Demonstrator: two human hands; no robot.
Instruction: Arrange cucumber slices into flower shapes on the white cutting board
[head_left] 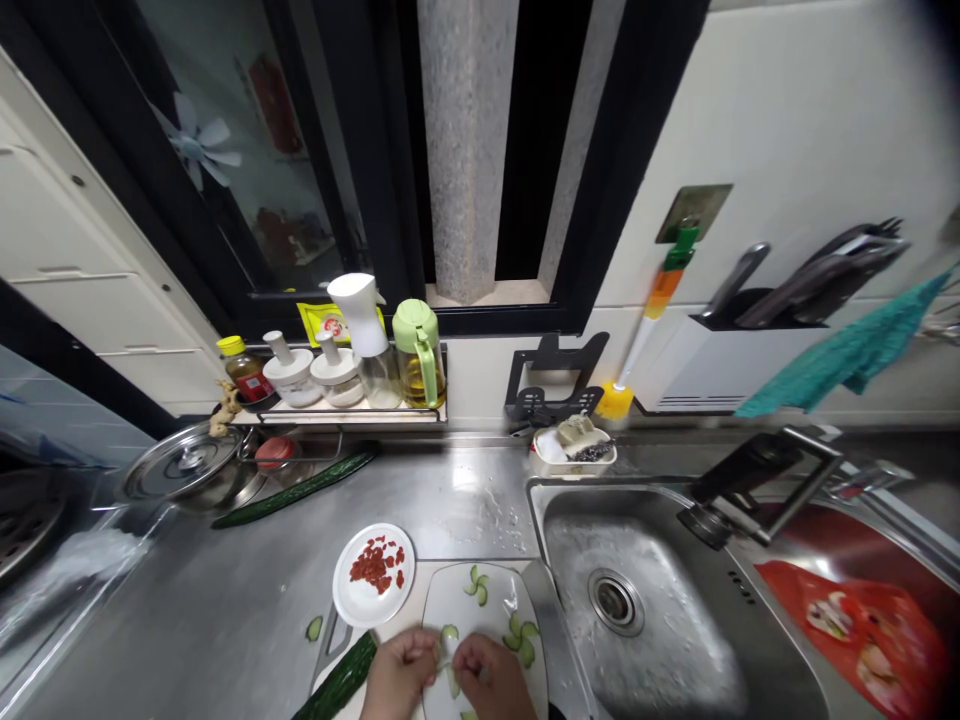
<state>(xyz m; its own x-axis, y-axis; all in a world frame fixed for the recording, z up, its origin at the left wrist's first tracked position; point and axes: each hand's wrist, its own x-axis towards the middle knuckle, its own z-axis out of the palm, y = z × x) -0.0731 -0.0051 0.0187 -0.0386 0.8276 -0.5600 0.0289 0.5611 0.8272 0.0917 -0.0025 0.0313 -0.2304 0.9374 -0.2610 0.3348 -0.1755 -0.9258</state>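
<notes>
**Both hands closed on cucumber slices at the near end of the white plate**

We find the thin pale-green cucumber slices [450, 668] at the very bottom of the view, over the near end of the long white ceramic plate [450, 600], caught between the two hands. The left hand [400, 678] has its fingers curled in and pinched on the slices from the left. The right hand [493, 682] meets it from the right, fingertips closed on them in the same way, so the two hands touch. We cannot tell how many slices they grip.

On the same plate lie a far pinwheel of cucumber slices [475, 588] and a nearer pinwheel of cucumber slices [522, 641] at the right edge, just beside the right hand.

Left of the left hand lies a dark green cut cucumber [341, 680], with a single loose slice [314, 628] near it. Just beyond stands a small round white plate of red berries [373, 575], touching or almost touching the long plate.

Farther back, a whole long dark green cucumber [296, 488] lies slantwise on the stainless steel counter [225, 600]. To the right we see the wet steel sink basin [675, 650] under a black tap [750, 480].
</notes>
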